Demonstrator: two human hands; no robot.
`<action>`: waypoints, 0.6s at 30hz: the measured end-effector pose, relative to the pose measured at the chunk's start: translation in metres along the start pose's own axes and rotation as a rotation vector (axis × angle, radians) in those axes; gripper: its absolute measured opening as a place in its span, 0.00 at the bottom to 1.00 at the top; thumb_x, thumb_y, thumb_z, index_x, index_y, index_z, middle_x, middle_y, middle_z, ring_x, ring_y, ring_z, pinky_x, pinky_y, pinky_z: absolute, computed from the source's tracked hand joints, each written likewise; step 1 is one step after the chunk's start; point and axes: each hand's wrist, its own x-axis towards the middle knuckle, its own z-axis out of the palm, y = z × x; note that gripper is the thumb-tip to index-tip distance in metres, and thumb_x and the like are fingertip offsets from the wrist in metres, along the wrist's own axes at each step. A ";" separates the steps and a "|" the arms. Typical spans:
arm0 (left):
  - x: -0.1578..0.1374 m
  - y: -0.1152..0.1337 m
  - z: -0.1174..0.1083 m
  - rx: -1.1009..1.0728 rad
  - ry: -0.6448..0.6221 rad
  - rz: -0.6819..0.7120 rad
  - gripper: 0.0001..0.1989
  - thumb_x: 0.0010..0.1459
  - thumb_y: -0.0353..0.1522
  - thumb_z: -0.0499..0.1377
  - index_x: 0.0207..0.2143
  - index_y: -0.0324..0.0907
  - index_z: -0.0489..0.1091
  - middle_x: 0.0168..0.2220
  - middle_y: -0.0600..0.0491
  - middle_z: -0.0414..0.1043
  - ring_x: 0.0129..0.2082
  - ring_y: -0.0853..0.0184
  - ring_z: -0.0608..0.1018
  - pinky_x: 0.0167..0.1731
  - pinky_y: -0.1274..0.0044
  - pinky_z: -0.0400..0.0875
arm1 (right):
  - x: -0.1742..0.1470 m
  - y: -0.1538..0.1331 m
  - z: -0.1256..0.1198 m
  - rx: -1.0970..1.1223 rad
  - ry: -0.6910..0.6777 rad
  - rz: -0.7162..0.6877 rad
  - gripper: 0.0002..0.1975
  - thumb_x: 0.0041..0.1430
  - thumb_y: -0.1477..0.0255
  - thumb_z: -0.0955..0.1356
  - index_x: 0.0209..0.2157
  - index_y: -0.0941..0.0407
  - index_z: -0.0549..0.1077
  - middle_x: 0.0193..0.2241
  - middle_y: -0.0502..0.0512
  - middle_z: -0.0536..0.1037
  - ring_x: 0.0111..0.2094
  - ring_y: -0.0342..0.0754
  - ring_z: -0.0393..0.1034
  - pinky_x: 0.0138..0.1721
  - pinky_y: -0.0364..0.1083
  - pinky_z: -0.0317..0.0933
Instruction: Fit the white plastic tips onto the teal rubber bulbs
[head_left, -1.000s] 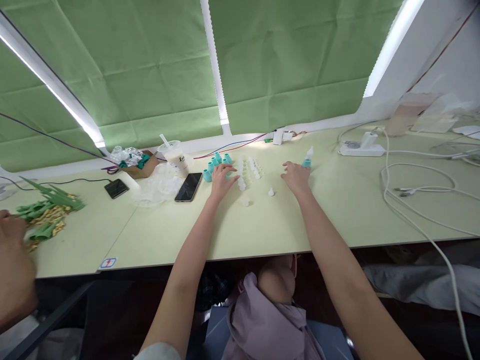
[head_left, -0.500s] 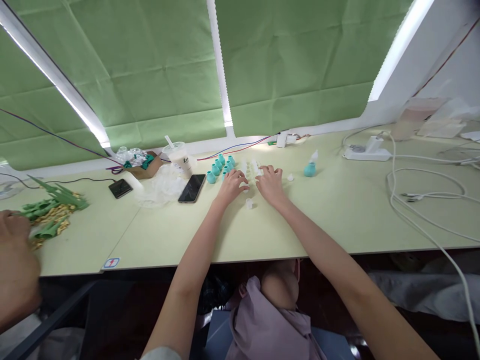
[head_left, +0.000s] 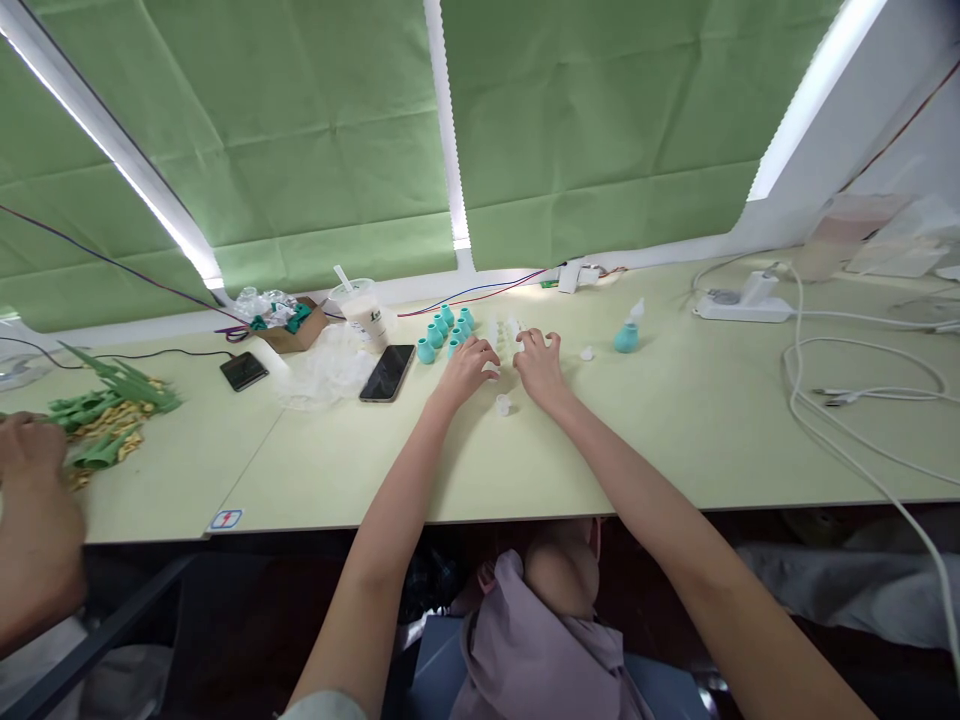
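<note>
Several small translucent white plastic pieces (head_left: 503, 336) stand in rows on the table between my hands. My left hand (head_left: 468, 371) is at their left side, fingers bent and apart; a white piece (head_left: 492, 373) shows at its fingertips, whether gripped is unclear. On the right, my right hand (head_left: 538, 366) curves its spread fingers round the rows' near end. A loose white cup-shaped piece (head_left: 502, 405) lies closer to me. Several teal bulb-shaped pieces (head_left: 426, 350) cluster behind my left hand. Farther right stand a small white piece (head_left: 586, 353) and a teal bulb with a clear tip (head_left: 626, 338).
Left of the bulbs lie a phone (head_left: 387, 373), a crumpled plastic bag (head_left: 330, 372), a drink cup (head_left: 366, 312) and a cardboard box (head_left: 294, 335). A power strip (head_left: 742, 308) with white cables is at right. At far left, another person's hand (head_left: 30, 450) is beside green-and-yellow pieces (head_left: 112, 410).
The view has shifted slightly. My hands stay about the same place around the white pieces, with only small finger movements. The loose pieces keep their places.
</note>
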 end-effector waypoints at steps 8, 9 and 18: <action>0.003 0.002 0.000 -0.375 0.188 -0.224 0.09 0.51 0.37 0.62 0.33 0.42 0.70 0.32 0.53 0.73 0.30 0.68 0.73 0.33 0.74 0.68 | 0.001 0.013 -0.024 0.298 0.217 0.138 0.11 0.57 0.75 0.63 0.29 0.54 0.78 0.46 0.57 0.74 0.49 0.55 0.60 0.49 0.57 0.42; 0.004 0.002 0.001 -0.470 0.207 -0.275 0.10 0.51 0.37 0.62 0.33 0.42 0.69 0.31 0.54 0.73 0.26 0.70 0.73 0.30 0.74 0.68 | 0.002 0.016 -0.027 0.373 0.247 0.188 0.10 0.58 0.73 0.64 0.30 0.53 0.77 0.44 0.56 0.75 0.48 0.54 0.62 0.49 0.56 0.43; 0.009 0.011 0.001 -1.087 0.322 -0.432 0.16 0.44 0.36 0.65 0.36 0.38 0.73 0.33 0.50 0.74 0.28 0.68 0.78 0.28 0.75 0.75 | 0.001 0.016 -0.042 0.693 0.242 0.092 0.10 0.59 0.67 0.64 0.34 0.52 0.77 0.33 0.50 0.80 0.35 0.47 0.71 0.43 0.47 0.52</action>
